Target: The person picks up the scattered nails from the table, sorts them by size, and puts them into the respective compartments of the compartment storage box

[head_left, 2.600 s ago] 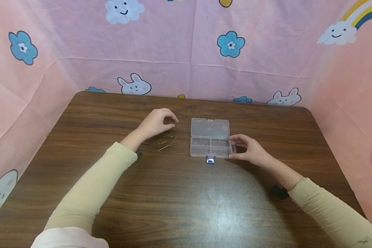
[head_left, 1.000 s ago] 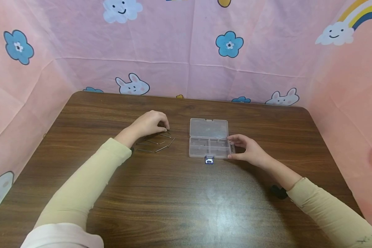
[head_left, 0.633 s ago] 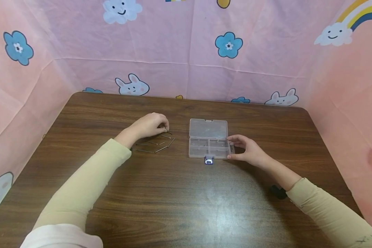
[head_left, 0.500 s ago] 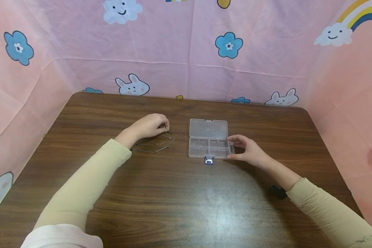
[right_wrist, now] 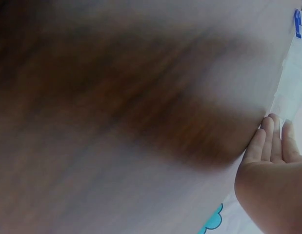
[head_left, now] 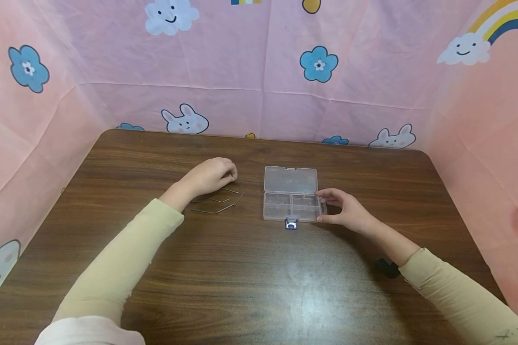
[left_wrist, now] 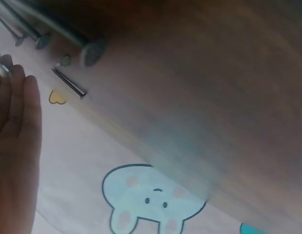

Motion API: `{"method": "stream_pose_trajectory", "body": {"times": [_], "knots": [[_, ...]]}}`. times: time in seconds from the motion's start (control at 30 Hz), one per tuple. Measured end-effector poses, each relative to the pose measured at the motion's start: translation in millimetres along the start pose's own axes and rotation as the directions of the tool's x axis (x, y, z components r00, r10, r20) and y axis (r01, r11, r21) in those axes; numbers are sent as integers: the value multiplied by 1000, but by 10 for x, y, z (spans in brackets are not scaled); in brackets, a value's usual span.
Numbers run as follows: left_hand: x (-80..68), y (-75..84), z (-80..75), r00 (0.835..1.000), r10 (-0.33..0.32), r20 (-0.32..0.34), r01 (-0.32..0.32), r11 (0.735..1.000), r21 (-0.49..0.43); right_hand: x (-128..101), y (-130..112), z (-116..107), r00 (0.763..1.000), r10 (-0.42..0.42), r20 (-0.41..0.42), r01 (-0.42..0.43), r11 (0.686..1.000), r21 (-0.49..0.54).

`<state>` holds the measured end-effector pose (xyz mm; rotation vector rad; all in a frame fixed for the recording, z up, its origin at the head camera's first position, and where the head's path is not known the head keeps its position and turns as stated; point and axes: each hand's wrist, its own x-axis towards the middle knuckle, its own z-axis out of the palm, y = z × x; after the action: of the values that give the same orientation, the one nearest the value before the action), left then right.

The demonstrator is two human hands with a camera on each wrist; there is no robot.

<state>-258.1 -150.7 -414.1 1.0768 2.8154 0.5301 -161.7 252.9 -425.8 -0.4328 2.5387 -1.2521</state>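
At the centre-left of the table, my left hand pinches a nail between thumb and fingertips; the fingers hide most of it. Several more nails lie loose on the wood just below this hand, their flat heads large in the left wrist view. To the right lies a clear plastic compartment box, its lid folded back flat behind it and a blue latch at the front. My right hand holds the box's right end between thumb and fingers. A few thin small items show inside the rear compartments.
The brown wooden table ends at the back against a pink printed cloth, which also hangs along both sides. A dark wrist-worn piece sits under the right forearm, close over the tabletop.
My left hand has come back left from near the box to the nails and closed its fingertips on one, now slightly raised. The right hand stays on the box.
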Motion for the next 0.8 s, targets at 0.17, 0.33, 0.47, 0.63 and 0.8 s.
{"method": "stream_pose_trajectory", "body": {"times": [0.17, 0.33, 0.47, 0.63, 0.8], "knots": [[16, 114, 21, 998, 52, -32, -50, 997, 55, -4, 1, 1, 1000, -6, -1, 6, 1000, -7], [6, 233, 46, 994, 72, -85, -69, 997, 36, -7, 6, 2, 1000, -2, 0, 2, 1000, -2], [2, 340, 44, 987, 77, -144, -80, 997, -19, -5, 7, 0, 1000, -1, -1, 1, 1000, 2], [23, 454, 58, 976, 70, -206, -84, 995, -61, -1, -3, 3, 1000, -6, -1, 6, 1000, 1], [51, 552, 74, 969, 71, -237, -99, 990, -105, -4, -8, 3, 1000, 0, -4, 0, 1000, 2]]}}
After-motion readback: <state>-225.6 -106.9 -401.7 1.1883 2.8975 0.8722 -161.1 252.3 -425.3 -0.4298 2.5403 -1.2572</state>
